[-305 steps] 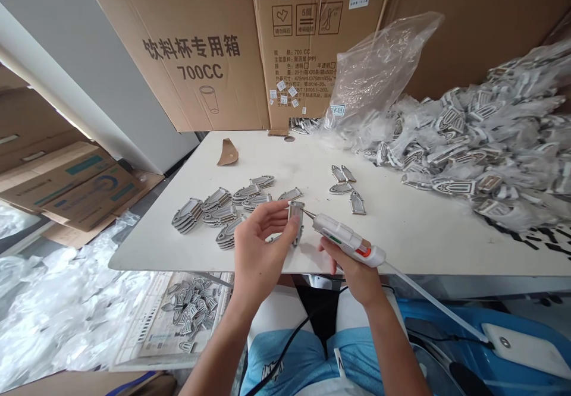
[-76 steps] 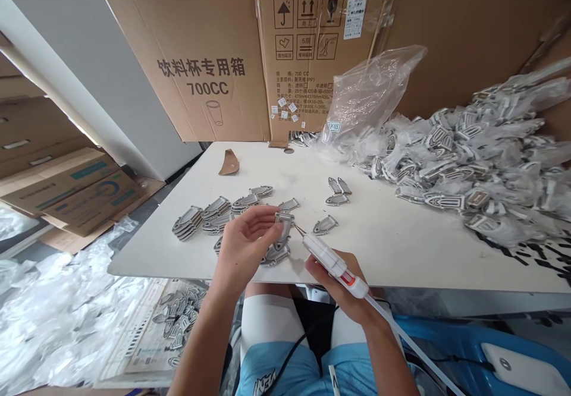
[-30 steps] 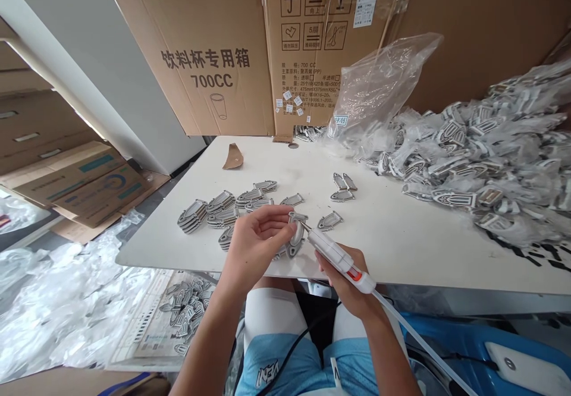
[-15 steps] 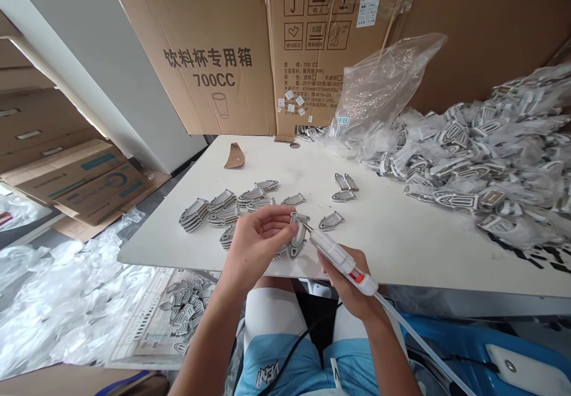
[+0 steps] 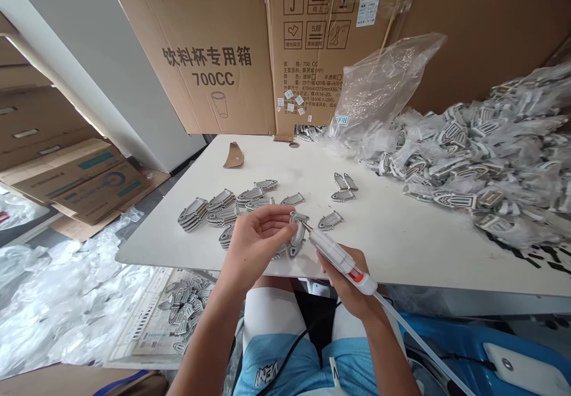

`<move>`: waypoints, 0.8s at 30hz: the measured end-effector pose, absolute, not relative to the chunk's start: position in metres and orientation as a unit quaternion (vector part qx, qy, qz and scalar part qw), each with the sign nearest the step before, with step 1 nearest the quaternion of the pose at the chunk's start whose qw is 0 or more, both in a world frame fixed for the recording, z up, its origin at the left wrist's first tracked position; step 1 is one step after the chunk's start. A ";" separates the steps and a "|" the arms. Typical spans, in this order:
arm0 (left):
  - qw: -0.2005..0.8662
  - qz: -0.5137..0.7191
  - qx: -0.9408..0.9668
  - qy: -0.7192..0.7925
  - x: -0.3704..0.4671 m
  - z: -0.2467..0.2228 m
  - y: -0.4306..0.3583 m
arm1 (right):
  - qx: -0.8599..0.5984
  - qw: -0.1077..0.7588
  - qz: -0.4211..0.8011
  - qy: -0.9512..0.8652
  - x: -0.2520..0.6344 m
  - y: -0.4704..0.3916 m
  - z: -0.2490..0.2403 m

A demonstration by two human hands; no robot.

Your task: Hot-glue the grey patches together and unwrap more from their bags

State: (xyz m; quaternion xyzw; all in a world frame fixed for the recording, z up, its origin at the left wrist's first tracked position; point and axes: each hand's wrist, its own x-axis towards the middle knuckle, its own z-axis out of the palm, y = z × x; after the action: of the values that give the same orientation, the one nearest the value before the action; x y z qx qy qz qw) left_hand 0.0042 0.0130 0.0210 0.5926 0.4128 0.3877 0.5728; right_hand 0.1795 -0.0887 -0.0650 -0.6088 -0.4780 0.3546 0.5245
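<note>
Head view: a grey arch-shaped piece [image 5: 298,234] is pinched between the thumb and fingers of a worker's left hand [image 5: 256,244], raised above the near edge of a white counter [image 5: 414,235]. The right hand [image 5: 350,283] is curled around a white glue gun [image 5: 339,256], its slim metal tip angled in at the piece; from where I stand, I cannot tell whether the two touch. A pale rod [image 5: 422,339] trails from the back of the gun, past the right forearm. Just beyond the gun's tip lies a single grey piece [image 5: 330,220], and farther out from the right hand, a cluster of three [image 5: 342,191]. Short stacks of matching pieces [image 5: 193,214] crowd the counter to the left of the left hand and just past it. Well out to the right of the right hand spreads a heap of plastic-wrapped pieces [image 5: 459,152], while a cardboard box [image 5: 214,21] stands beyond both hands. Below the left hand, off to its left, a bin [image 5: 145,345] holds loose pieces [image 5: 187,310].
</note>
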 end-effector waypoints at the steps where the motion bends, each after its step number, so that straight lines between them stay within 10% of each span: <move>1: 0.573 0.388 0.593 0.412 0.004 0.021 0.013 | -0.609 0.524 0.355 -0.477 0.179 -0.089 -0.065; 24: 0.561 0.394 0.597 0.417 0.005 0.021 0.013 | -0.616 0.531 0.372 -0.447 0.177 -0.089 -0.057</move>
State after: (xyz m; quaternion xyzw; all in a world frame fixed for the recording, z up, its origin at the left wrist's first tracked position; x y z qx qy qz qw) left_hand 0.0047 0.0131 0.0207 0.5972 0.4169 0.3941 0.5606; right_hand 0.1769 -0.0887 -0.0570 -0.6155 -0.4473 0.3724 0.5314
